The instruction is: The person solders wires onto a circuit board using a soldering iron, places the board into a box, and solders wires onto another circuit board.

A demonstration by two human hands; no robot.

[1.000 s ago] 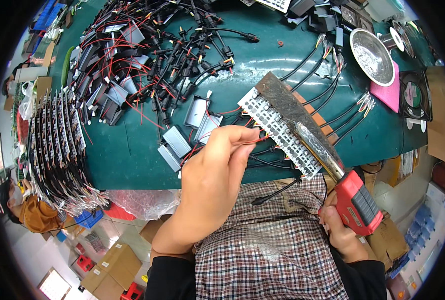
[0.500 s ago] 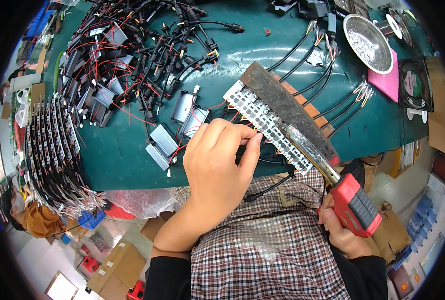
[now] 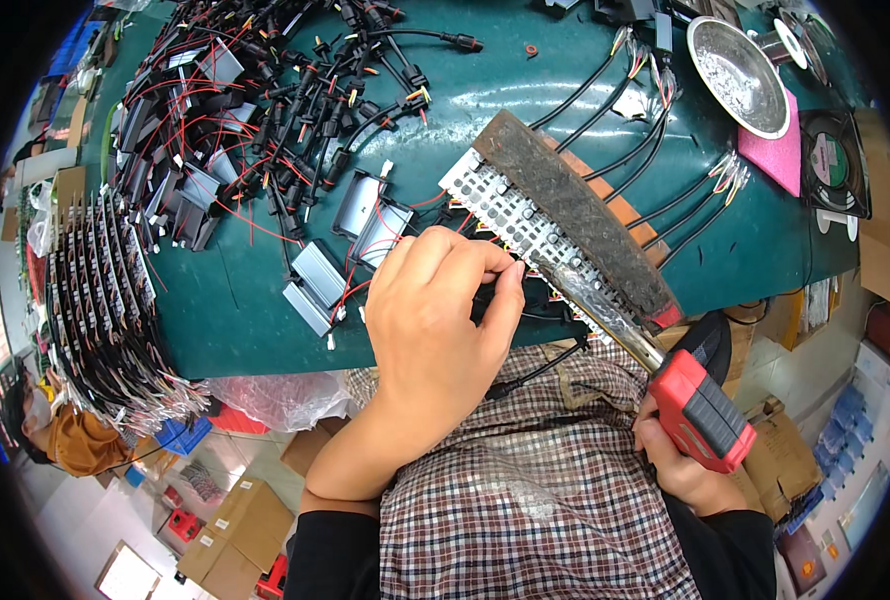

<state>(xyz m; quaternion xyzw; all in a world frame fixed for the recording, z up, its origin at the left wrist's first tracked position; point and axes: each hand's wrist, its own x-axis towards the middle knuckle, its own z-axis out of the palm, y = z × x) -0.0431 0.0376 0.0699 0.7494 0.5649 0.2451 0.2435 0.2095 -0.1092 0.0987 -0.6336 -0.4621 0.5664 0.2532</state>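
At the green tabletop (image 3: 205, 325), left hand (image 3: 433, 315) arches, grip pinched closed; right hand (image 3: 687, 475) wraps a red soldering iron (image 3: 700, 408)

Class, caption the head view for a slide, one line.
The right hand holds a red-handled soldering iron over a white circuit board; the left hand pinches near its edge.

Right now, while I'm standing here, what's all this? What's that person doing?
A person is working with both hands at a green table. The right hand has a red and black soldering iron in its grip, slanting up over a white circuit board. The left hand is pinched at the board's near edge, close to the iron's tip; whatever is between the fingers is too small to tell. The board lies along a dark block, and a tangled pile of cables sits farther off.
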